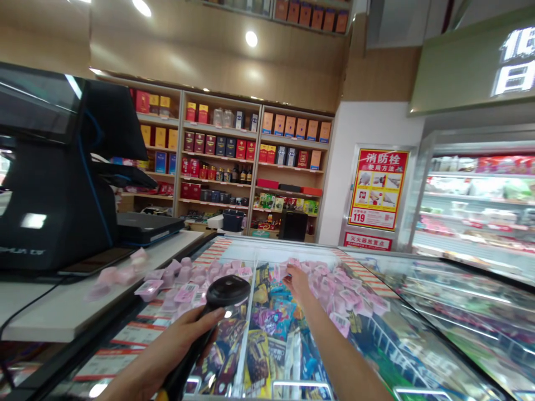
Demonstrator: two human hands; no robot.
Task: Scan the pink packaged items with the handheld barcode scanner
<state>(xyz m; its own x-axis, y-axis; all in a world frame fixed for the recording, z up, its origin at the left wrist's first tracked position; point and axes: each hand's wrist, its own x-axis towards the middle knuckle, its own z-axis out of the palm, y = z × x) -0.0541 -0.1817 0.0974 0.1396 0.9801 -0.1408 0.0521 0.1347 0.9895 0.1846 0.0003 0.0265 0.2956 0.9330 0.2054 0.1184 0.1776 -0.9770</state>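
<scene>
The left hand (190, 340) is wrapped around the handle of a scanner (228, 291), smooth black plastic with a rounded, glossy head; the handle's lower end runs out of the picture. The right hand (297, 278) reaches forward, fingers bent at the left end of a heap of tubs (349, 295). Its fingertips are too small and blurred to tell whether it grips one.

The tubs are pale pink, squarish cups with flat lids, some showing barcodes. They lie on the freezer (309, 249) in two heaps, either side of the seam in its glass top; a few, smeared by blur, sit on the white counter (54, 323) at left. Under the glass, crinkled, shiny packets (267, 356) are partly hidden by both forearms and by glare. The black register (54, 217) is cut off by the left edge.
</scene>
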